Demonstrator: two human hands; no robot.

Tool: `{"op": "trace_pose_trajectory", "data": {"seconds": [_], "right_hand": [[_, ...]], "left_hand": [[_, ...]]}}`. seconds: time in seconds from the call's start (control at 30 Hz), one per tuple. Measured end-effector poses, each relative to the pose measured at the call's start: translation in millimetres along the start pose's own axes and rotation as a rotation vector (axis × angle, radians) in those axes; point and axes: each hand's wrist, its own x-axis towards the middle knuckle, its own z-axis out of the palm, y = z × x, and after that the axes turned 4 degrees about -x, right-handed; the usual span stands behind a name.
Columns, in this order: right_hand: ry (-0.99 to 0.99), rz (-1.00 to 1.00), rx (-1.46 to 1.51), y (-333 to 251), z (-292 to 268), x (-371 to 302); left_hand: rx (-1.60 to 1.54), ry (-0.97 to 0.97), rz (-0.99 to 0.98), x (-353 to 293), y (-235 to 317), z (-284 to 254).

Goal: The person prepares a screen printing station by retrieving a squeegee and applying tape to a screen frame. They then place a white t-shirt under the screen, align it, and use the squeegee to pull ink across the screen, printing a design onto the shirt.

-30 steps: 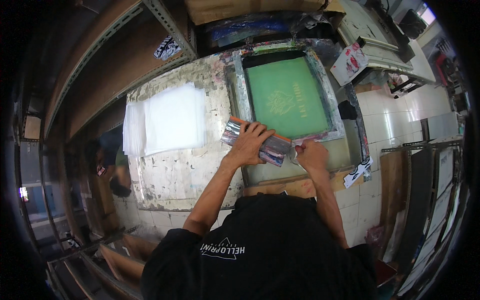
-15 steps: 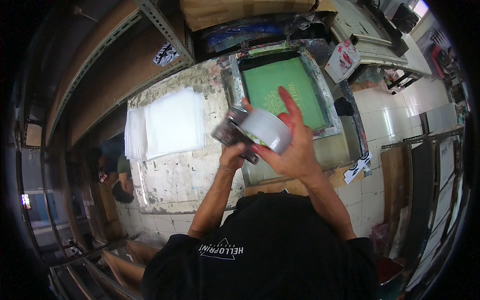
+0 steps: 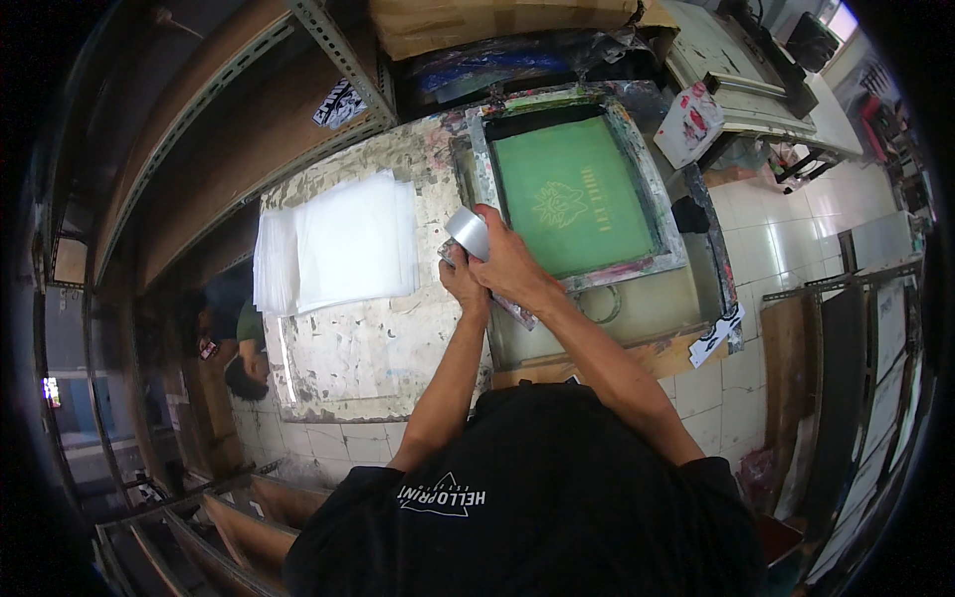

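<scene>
A roll of silvery packing tape (image 3: 468, 236) is held up over the middle of the table. My right hand (image 3: 510, 264) wraps round its right side, with the fingers closed against it. Just below and to the left, my left hand (image 3: 464, 282) is closed at the roll's lower part. Some of the thing in the grip is hidden behind the fingers. A framed printing screen (image 3: 567, 204) with green mesh and a yellowish leaf-like design lies right of my hands. To their left rests a stack of white translucent sheets (image 3: 343, 244).
The paint-stained table board (image 3: 348, 363) spans the left side. Under the screen is a glass-like panel (image 3: 637, 323) with a pale ring (image 3: 600, 303). Metal shelving (image 3: 229, 109) rises at the left; a person (image 3: 249, 348) is beyond it. A cardboard box (image 3: 497, 25) sits at the back.
Both hands have moved slightly left and come closer together. The tape roll has turned and shifted left, and my right index finger, raised before, now closes on it. The screen's design is uncovered.
</scene>
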Motion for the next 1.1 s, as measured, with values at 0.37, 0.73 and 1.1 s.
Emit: {"op": "trace_pose_trajectory", "data": {"seconds": [0.37, 0.73, 1.1], "right_hand": [[-0.095, 0.163, -0.419, -30.0, -69.1, -48.3], [0.037, 0.344, -0.545, 3.2, -118.9, -127.2], [0.114, 0.455, -0.266, 38.0, -97.0, -127.3]], "left_hand": [[0.318, 0.118, 0.131, 11.3, -15.5, -3.1], [0.38, 0.154, 0.089, -4.6, -12.7, 10.3], [0.999, 0.019, 0.749, -19.8, 23.1, 22.1]]}}
